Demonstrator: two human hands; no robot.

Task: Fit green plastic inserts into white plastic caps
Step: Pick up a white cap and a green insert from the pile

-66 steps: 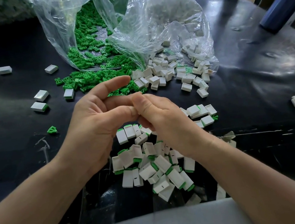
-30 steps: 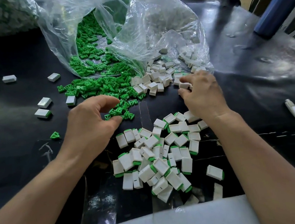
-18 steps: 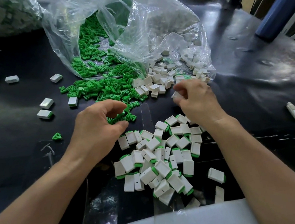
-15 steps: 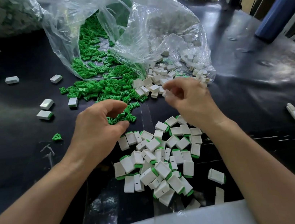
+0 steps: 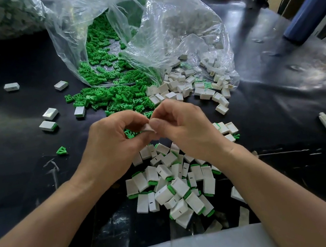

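A small pale piece [image 5: 148, 128] is pinched between the curled fingertips of the left hand [image 5: 110, 145] and the thumb of the right hand [image 5: 181, 129] — whether it is a cap cannot be told. Green inserts [image 5: 113, 101] are spilled at the mouth of the clear bag [image 5: 165, 28], with white caps [image 5: 175, 86] at its right side — fitted caps [image 5: 177, 186] are heaped nearer than the bag, below the wrists.
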